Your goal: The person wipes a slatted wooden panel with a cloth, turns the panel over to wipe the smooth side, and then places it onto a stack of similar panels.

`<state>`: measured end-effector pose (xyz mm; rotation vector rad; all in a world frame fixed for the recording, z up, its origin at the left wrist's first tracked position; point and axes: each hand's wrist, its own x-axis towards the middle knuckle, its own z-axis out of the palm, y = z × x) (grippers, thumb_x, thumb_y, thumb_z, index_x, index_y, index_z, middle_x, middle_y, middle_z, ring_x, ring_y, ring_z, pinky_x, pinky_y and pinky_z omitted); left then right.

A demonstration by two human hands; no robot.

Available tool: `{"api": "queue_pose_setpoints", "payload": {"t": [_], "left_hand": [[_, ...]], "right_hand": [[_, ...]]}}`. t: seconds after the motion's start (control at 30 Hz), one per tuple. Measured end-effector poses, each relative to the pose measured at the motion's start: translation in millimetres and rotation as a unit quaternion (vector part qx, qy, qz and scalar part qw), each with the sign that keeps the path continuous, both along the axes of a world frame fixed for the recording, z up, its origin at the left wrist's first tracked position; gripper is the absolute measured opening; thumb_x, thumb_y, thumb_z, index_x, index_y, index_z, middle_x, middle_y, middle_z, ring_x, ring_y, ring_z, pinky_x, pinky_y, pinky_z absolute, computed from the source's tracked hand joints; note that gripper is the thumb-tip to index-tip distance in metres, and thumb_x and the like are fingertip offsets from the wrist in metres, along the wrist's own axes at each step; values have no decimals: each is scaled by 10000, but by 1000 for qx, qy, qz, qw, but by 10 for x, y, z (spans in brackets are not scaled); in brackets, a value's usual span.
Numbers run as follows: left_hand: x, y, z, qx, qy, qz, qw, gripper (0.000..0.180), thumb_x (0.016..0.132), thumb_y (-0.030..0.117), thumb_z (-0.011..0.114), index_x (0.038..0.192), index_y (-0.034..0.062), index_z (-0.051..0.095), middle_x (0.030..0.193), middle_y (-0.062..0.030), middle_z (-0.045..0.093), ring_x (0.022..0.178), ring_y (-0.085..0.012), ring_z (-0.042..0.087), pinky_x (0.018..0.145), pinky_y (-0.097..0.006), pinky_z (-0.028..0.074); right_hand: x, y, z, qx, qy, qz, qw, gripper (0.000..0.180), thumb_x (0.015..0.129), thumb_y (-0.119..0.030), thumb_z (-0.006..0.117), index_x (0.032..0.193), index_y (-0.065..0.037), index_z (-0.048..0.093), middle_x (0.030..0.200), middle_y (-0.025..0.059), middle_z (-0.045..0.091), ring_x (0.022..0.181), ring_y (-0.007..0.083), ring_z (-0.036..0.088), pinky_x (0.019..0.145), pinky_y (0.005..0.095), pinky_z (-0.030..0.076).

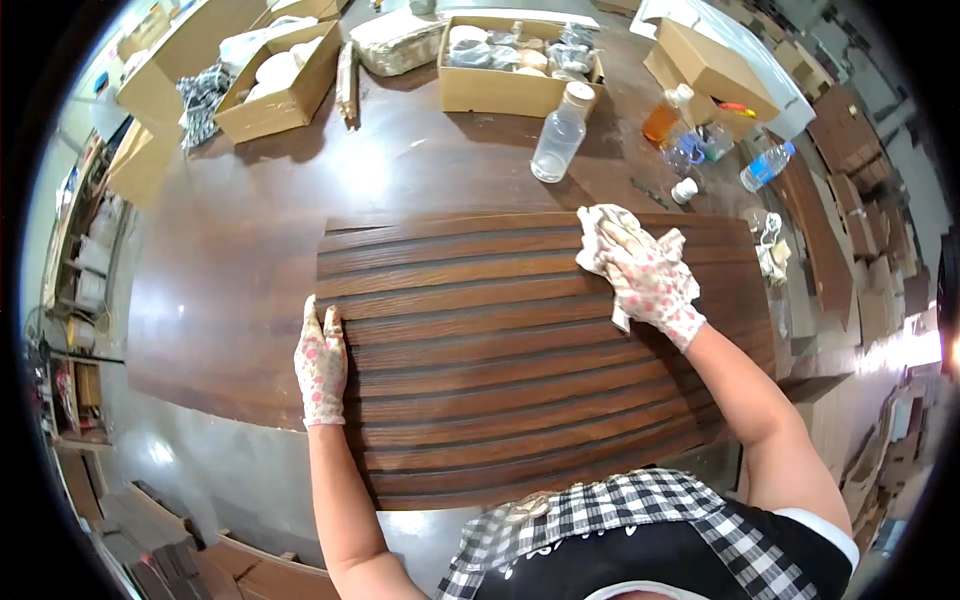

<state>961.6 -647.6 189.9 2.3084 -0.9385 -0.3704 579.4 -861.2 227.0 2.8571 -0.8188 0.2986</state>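
Note:
A brown wooden panel (500, 350) with dark parallel grooves lies flat on the dark brown table (220, 290), its near edge close to my body. My left hand (322, 372), in a white glove with pink flowers, rests at the panel's left edge with thumb and fingers apart. My right hand (652, 288), gloved alike, presses a bunched whitish cloth (605, 240) onto the panel's far right part. The fingers of this hand are partly hidden by the cloth's folds.
Beyond the panel stand a clear bottle (560, 135), an orange-liquid bottle (663, 115) and a water bottle (767, 167). A small white-capped jar (684, 191) is near them. Cardboard boxes (520, 95) with wrapped items line the far side. A shelf (85, 260) stands at the left.

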Motion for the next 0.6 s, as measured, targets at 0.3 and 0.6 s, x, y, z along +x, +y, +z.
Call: {"api": "queue_pose_setpoints", "payload": {"t": [0.3, 0.6], "left_hand": [[47, -16, -109, -35, -4, -21, 999, 432, 997, 299, 433, 1368, 79, 456, 1235, -203, 581, 1113, -372, 561, 919, -409, 458], [86, 25, -194, -136, 22, -36, 990, 374, 1002, 246, 416, 1278, 29, 545, 1238, -173, 596, 1163, -306, 552, 982, -361, 421]], "right_hand": [[653, 157, 93, 36, -23, 37, 998, 374, 836, -203, 510, 1190, -150, 618, 1369, 89, 512, 1259, 264, 474, 875, 508, 336], [765, 251, 192, 104, -27, 11, 994, 362, 873, -106, 525, 1231, -77, 574, 1359, 151, 501, 1293, 292, 443, 995, 463, 372]]}}
